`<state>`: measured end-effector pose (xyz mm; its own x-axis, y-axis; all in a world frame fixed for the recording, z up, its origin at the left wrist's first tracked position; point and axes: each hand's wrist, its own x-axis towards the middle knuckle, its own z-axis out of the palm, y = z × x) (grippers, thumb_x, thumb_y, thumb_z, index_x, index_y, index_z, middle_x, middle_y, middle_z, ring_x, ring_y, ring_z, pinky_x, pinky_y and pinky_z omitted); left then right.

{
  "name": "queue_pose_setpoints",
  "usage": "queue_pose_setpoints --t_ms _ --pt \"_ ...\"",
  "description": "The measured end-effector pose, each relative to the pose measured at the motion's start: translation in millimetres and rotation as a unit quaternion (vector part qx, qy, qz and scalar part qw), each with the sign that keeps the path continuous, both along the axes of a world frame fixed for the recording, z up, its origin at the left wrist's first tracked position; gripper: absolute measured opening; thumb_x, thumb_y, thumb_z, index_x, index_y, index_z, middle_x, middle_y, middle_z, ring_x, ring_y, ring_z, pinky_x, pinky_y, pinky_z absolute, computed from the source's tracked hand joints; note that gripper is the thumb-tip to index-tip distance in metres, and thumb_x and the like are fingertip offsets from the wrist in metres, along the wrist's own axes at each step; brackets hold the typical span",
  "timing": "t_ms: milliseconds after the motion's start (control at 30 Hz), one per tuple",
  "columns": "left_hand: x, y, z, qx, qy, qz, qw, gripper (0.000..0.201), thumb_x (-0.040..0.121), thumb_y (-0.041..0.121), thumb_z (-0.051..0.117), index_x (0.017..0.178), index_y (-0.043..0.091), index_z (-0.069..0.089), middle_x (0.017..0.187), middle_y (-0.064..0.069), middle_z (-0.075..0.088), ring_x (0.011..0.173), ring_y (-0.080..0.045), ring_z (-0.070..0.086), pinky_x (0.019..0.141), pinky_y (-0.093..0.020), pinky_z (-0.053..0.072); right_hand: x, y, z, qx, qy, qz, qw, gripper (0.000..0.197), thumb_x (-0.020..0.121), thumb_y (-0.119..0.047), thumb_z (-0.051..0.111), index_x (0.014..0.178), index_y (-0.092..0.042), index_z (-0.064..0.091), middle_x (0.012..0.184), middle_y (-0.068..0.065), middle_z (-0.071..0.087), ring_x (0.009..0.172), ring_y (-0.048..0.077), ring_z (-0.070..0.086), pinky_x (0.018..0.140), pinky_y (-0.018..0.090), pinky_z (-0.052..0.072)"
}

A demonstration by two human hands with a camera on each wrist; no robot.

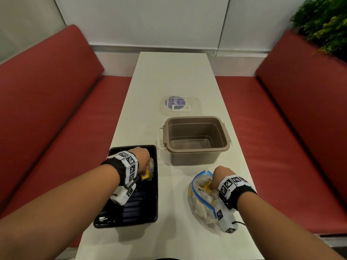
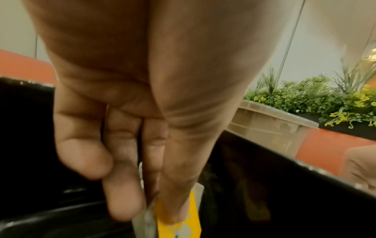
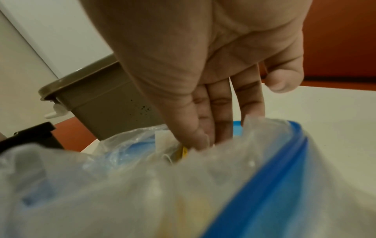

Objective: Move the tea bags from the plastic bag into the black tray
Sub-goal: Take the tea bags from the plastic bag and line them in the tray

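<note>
Nearest, on the white table [image 1: 169,77], a clear plastic bag [image 1: 201,209] with a blue zip rim is seen lying open, with pale tea bags and yellow tags bunched inside; the right hand [image 1: 220,177] is reached into its mouth, and in the right wrist view its thumb and fingers [image 3: 221,112] are pointed down together into the contents, closed about something at a yellow tag, though exactly what is held cannot be told through the crumpled plastic; to the left, well apart from the bag, a black tray [image 1: 150,212] is set lengthwise, its ridged floor bare in the near half; the left hand [image 1: 142,159] is held low over the far end of the tray, where a tea bag [image 1: 148,172] with a yellow tag is pinched between thumb and fingertips, as the left wrist view shows, the tag [image 2: 179,225] being pressed under the thumb just inside the tray's dark walls; whether the tea bag touches the floor cannot be told; beyond the tray and bag, a brown tub [image 1: 195,141] with white side latches is stood upright and open; farther still, a clear lid [image 1: 180,106] with a blue label is laid flat; red benches [image 1: 56,109] are set on both sides, and green plants [image 1: 324,23] at the far right.
</note>
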<state>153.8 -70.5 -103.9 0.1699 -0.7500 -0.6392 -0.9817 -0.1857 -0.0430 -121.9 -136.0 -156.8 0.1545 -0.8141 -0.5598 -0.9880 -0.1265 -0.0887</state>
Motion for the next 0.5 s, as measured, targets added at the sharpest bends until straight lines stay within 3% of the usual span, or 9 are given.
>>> queue_pose_setpoints --t_ms 167,233,333,400,500 --pt "2.6 -3.0 -15.8 -0.028 -0.005 0.014 0.999 0.018 0.077 0.024 0.075 0.092 0.014 0.075 0.092 -0.004 0.073 0.085 -0.022 0.069 0.073 -0.029 0.054 2.9 -0.2 3.1 0.017 -0.016 -0.018 1.000 0.024 0.079 -0.034 0.072 0.074 -0.014 0.059 0.067 0.000 0.058 0.060 0.016 0.057 0.049 0.022 0.040" --pt "4.4 -4.6 -18.6 -0.043 -0.004 0.013 0.999 0.014 0.077 0.023 0.074 0.089 0.015 0.074 0.092 -0.005 0.073 0.086 -0.023 0.068 0.073 -0.030 0.054 3.3 -0.3 7.6 0.013 -0.039 -0.023 0.999 0.025 0.076 -0.038 0.074 0.077 -0.015 0.062 0.072 0.000 0.062 0.061 0.015 0.057 0.051 0.023 0.041" --pt "5.6 -5.2 -23.4 -0.046 -0.004 0.001 0.999 0.008 0.076 0.024 0.074 0.081 0.018 0.072 0.081 0.000 0.069 0.077 -0.020 0.065 0.070 -0.027 0.053 4.1 -1.0 17.0 -0.005 -0.080 -0.029 0.996 0.012 0.077 -0.025 0.071 0.085 -0.018 0.065 0.082 0.000 0.064 0.072 0.017 0.060 0.056 0.023 0.042" --pt "5.4 -5.0 -25.8 -0.046 -0.001 -0.007 0.999 0.007 0.076 0.024 0.075 0.075 0.022 0.068 0.079 0.002 0.066 0.074 -0.018 0.062 0.069 -0.026 0.051 4.9 -1.5 23.2 -0.016 -0.112 -0.029 0.993 0.006 0.078 -0.019 0.067 0.081 -0.021 0.062 0.081 0.000 0.064 0.075 0.019 0.061 0.055 0.022 0.041" --pt "9.0 -5.7 -24.3 -0.049 0.019 0.002 0.999 0.011 0.075 0.026 0.077 0.084 0.020 0.072 0.088 0.003 0.069 0.080 -0.016 0.064 0.073 -0.025 0.051 6.7 -0.6 31.8 -0.033 -0.153 -0.022 0.987 0.004 0.081 -0.018 0.064 0.081 -0.021 0.066 0.084 0.001 0.068 0.081 0.020 0.065 0.063 0.025 0.048"
